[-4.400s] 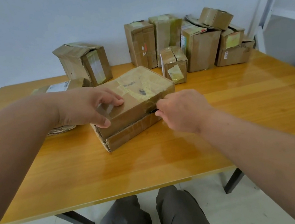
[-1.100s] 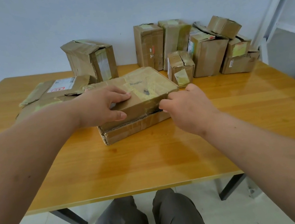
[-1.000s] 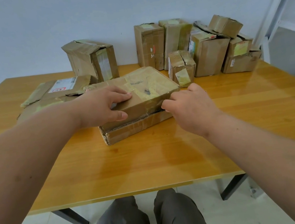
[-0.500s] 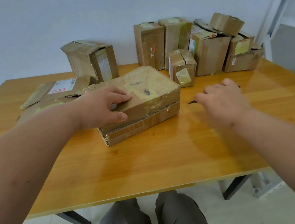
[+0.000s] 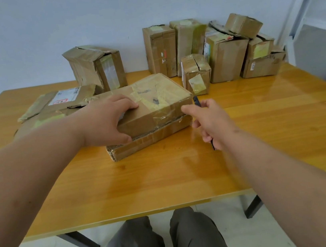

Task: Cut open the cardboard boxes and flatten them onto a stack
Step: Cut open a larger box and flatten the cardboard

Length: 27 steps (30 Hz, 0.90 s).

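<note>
Black knife (image 5: 196,100): pinched in right hand (image 5: 210,123), fingers curled round the handle; dark tip poking up past the forefinger, handle end showing below the heel of the hand.
Right hand: just off the right-hand corner of the flat box (image 5: 148,113), forefinger near the taped edge, apparently not touching.
Left hand (image 5: 105,123): spread on top of the flat box, fingers straight across the lid, thumb hooked down the near face; pressing it still, not gripping round it.
Flat box: on the table (image 5: 165,177) in front, long axis running from near left to far right, taped seam along the near side showing a dark gap.
Key relation: seam lying left of the knife tip, right hand the nearer one; likely next cut round the right corner or end, pulled along the tape while the left hand braces.
Stack (image 5: 50,105): flattened cardboard on the table to the left, behind the left forearm.
Uncut boxes: one dented box (image 5: 95,68) at the back left, a cluster of boxes (image 5: 211,53) against the wall at the back right.
Risk: left thumb resting close to the seam line.
</note>
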### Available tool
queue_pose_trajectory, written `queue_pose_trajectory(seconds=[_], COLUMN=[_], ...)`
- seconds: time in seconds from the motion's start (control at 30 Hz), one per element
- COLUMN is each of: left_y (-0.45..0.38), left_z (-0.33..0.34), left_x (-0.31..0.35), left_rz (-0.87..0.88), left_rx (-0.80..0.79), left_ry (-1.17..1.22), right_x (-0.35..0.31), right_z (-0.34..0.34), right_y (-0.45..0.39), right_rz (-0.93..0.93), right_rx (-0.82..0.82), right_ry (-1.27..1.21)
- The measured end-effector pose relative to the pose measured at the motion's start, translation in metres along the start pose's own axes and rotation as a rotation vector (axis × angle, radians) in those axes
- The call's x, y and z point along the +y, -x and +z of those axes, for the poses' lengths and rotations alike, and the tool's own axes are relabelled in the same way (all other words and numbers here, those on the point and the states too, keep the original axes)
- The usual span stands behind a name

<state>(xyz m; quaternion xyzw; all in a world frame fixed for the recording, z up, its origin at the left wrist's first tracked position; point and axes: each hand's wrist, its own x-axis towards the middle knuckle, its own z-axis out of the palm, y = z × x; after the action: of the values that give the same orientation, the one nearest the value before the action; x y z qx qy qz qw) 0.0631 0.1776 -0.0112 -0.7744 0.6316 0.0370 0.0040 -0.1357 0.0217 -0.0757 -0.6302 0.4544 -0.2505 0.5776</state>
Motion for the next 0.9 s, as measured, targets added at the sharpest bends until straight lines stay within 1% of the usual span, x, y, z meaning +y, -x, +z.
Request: queue_pose_trajectory(seconds=[0.1,0.17,0.23,0.3,0.43,0.5,0.6,0.67,0.73,0.83,0.9], left_y=[-0.001,-0.001,0.000,0.000,0.002,0.006,0.011,0.011,0.010,0.012,0.015], left_z=[0.000,-0.001,-0.001,-0.001,-0.003,-0.002,0.004,0.012,0.020,0.027,0.023], left_x=[0.002,0.001,-0.001,-0.002,-0.008,-0.010,-0.005,0.000,0.002,0.003,0.002], left_rz=[-0.008,0.001,0.010,0.009,-0.037,-0.064,-0.078,-0.086,-0.072,-0.039,-0.045], left_rx=[-0.004,-0.001,-0.006,-0.014,-0.003,-0.022,-0.015,0.021,0.093,0.174,0.155], left_ry=[-0.023,-0.018,-0.004,0.013,0.062,0.019,-0.156,-0.279,-0.360,-0.384,-0.335], right_x=[0.007,0.008,0.007,0.005,0.008,0.009,0.012,0.013,0.013,0.013,0.013], right_z=[0.011,0.014,0.013,0.013,0.016,0.019,0.019,0.020,0.020,0.020,0.019], right_y=[0.000,-0.002,-0.002,-0.003,-0.007,-0.010,-0.012,-0.010,-0.008,-0.005,-0.002], right_rz=[0.076,0.087,0.122,0.180,0.286,0.289,0.270,0.260,0.254,0.244,0.229], right_rx=[-0.047,-0.035,-0.062,-0.073,0.033,0.050,0.068,0.062,0.055,0.052,0.045], right_ry=[0.028,-0.031,-0.099,-0.095,-0.055,-0.040,-0.025,-0.015,-0.007,-0.003,0.004])
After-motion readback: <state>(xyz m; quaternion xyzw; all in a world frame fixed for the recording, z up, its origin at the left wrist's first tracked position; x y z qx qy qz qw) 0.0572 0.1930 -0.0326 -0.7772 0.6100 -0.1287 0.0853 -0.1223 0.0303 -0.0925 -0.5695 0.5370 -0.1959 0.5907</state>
